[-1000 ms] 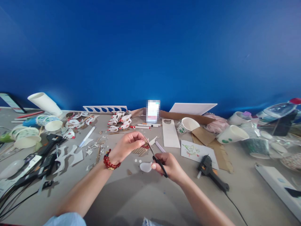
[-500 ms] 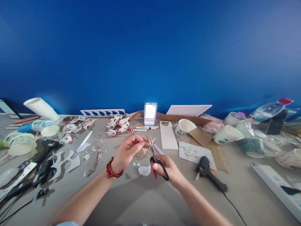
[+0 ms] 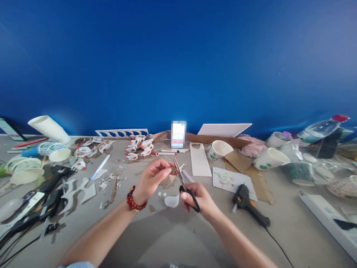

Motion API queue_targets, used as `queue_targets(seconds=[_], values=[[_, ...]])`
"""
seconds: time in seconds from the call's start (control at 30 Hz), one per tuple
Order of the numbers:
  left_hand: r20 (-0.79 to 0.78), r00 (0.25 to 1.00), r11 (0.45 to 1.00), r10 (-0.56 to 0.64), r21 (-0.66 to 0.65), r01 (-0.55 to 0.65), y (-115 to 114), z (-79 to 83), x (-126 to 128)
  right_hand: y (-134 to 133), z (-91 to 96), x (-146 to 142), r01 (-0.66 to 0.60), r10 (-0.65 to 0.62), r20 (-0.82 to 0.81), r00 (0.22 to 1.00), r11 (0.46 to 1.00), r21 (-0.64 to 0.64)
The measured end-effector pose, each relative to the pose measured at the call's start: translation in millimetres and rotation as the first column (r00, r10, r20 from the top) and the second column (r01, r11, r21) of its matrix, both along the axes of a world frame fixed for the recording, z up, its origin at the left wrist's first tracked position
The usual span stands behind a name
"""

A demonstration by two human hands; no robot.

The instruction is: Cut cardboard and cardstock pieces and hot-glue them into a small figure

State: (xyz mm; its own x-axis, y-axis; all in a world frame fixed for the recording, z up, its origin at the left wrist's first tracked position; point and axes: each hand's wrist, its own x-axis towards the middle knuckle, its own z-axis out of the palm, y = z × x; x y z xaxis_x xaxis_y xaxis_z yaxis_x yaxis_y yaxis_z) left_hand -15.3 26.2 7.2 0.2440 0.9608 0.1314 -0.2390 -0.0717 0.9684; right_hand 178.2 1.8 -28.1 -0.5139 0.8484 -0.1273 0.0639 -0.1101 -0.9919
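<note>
My left hand (image 3: pixel 155 176), with a red bead bracelet (image 3: pixel 136 200) at its wrist, pinches a small brownish piece (image 3: pixel 173 171) between thumb and fingertips. Fingers cover most of that piece, so its exact shape is hidden. My right hand (image 3: pixel 198 198) grips scissors (image 3: pixel 183 182) by their black handles. The blades point up and away from me, with their tips right beside the pinched piece. Below the hands lies a white rounded cutout (image 3: pixel 171 201), and two small white discs (image 3: pixel 162 194) sit to its left. Striped brown cardboard (image 3: pixel 167 181) shows on the table behind them.
Several white birdlike cutouts (image 3: pixel 139 146) with red marks cluster beyond my left hand. Markers (image 3: pixel 167 153) lie before an upright phone (image 3: pixel 178 134). At right are a drawing (image 3: pixel 223 178), a glue gun (image 3: pixel 248 206), a paper cup (image 3: pixel 220 149) and a power strip (image 3: pixel 326 219). Scraps (image 3: pixel 111 182) litter the left.
Both hands stay in nearly the same place. The right thumb and the scissor handles have shifted very slightly, while the left hand keeps its pinch.
</note>
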Motion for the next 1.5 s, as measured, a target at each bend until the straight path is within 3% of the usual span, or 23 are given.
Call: queue_targets(seconds=[0.9,1.5], values=[[-0.037,0.999,1.000,-0.027,0.013,0.027,-1.9,4.8,0.8,-0.5,11.0,-2.1,0.024,-0.023,0.076,0.997,1.000,-0.002],[-0.046,0.998,0.999,-0.043,0.004,0.044,-1.5,5.9,0.3,0.8,4.2,0.8,0.012,-0.011,0.077,0.997,1.000,-0.011]])
